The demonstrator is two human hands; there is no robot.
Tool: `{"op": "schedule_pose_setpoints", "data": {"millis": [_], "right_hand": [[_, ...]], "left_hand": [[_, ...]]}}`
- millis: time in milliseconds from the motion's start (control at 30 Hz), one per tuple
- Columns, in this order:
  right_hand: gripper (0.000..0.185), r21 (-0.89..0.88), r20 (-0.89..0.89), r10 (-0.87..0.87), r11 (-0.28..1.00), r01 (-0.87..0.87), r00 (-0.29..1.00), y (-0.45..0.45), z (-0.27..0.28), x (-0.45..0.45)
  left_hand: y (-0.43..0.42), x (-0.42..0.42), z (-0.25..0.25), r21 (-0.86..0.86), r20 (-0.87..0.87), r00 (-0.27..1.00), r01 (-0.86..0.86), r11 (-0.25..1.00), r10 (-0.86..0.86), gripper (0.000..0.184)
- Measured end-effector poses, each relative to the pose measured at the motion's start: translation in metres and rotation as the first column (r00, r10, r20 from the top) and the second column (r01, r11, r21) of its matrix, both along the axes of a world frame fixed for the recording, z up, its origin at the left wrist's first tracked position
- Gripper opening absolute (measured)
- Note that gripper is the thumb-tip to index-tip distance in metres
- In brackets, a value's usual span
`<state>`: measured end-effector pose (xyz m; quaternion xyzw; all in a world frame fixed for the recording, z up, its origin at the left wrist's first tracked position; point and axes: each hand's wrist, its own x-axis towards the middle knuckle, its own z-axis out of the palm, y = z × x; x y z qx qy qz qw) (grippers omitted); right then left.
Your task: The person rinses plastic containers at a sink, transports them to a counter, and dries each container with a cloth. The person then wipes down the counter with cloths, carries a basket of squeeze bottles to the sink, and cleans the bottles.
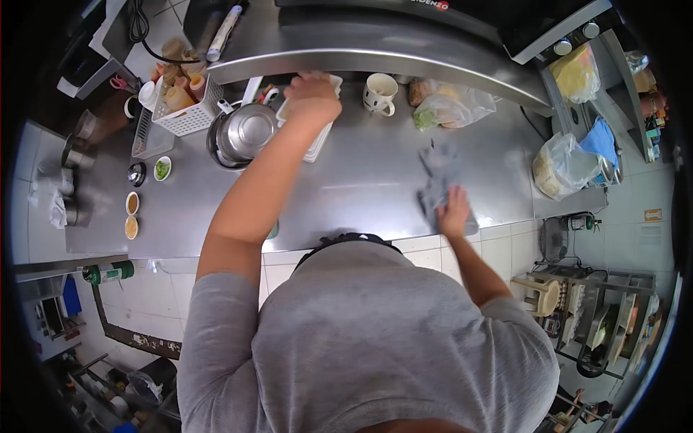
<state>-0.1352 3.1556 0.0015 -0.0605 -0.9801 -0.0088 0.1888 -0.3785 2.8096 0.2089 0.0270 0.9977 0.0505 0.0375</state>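
Observation:
My left hand [312, 99] reaches to the back of the steel counter [346, 198], over a white rectangular container [319, 144] beside a steel pot with a lid [246, 131]. Its fingers curl at the container's far end, and what they hold is hard to make out. Near the front edge, on the right, my right hand [453, 213] lies on a crumpled grey cloth [435, 189] spread on the counter. The fingers of this hand are extended over the cloth's edge. A white mug [380, 94] stands between the container and a clear bag of food [455, 106].
On the left are a white basket of bottles [189, 108], a bowl of chopped greens [162, 169] and two small sauce bowls [132, 203]. A plastic bag [559, 167] sits at the right end. A steel shelf [375, 63] overhangs the back.

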Motion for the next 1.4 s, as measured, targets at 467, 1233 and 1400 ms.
{"op": "schedule_pose_setpoints", "data": {"millis": [467,1233,1400], "right_hand": [[0.073,-0.271,0.261,0.549,0.831,-0.485,0.794,-0.145,0.030,-0.122],[0.057,-0.786,0.262,-0.004,-0.581,0.211,0.965,0.142,0.074,0.214],[0.056,-0.991,-0.125,-0.178,0.059,-0.116,0.976,0.022,0.132,0.205]], "left_hand": [[0.014,0.088,0.002,0.178,-0.499,0.798,0.477,0.861,-0.339,0.059],[0.036,0.296,-0.265,0.138,0.301,0.937,0.140,0.980,-0.176,0.023],[0.020,0.327,-0.278,0.141,0.200,0.934,0.270,0.952,-0.294,0.013]]}}
